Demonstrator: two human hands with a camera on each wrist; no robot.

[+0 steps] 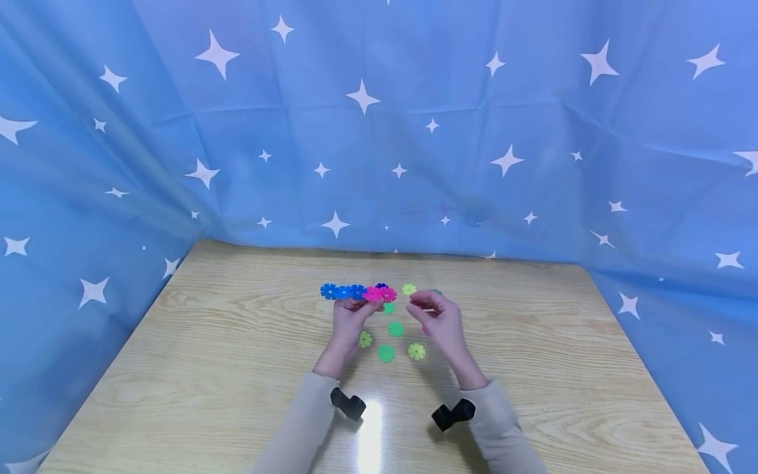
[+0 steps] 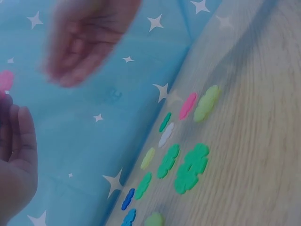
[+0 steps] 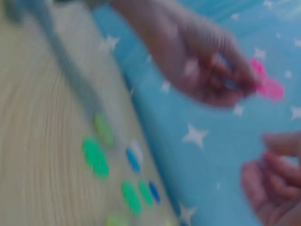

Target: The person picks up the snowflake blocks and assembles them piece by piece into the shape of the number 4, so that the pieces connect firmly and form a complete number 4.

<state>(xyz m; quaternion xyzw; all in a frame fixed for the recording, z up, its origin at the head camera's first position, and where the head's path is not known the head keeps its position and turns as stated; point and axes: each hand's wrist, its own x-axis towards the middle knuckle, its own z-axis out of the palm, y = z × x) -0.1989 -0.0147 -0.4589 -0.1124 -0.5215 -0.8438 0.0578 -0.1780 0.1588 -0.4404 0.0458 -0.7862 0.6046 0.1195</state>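
My left hand (image 1: 348, 324) pinches the pink end of a row of joined flower-shaped plastic discs (image 1: 357, 291), held up above the table. The row runs left from two pink discs to several blue ones. In the right wrist view, the pink discs (image 3: 272, 88) stick out past the left fingertips. Just to the right, my right hand (image 1: 443, 321) hovers with loosely bent fingers and nothing seen between thumb and fingertips. The left wrist view shows that same right hand (image 2: 89, 44) blurred and apart from the row.
Loose discs lie on the wooden table (image 1: 207, 368) below the hands: green (image 1: 386, 353), yellow-green (image 1: 416, 351), white (image 2: 166, 135) and dark blue (image 2: 127, 199). A pink one (image 2: 187, 106) is partly covered by my right hand in the head view. Behind hangs a blue star-patterned cloth (image 1: 414, 191).
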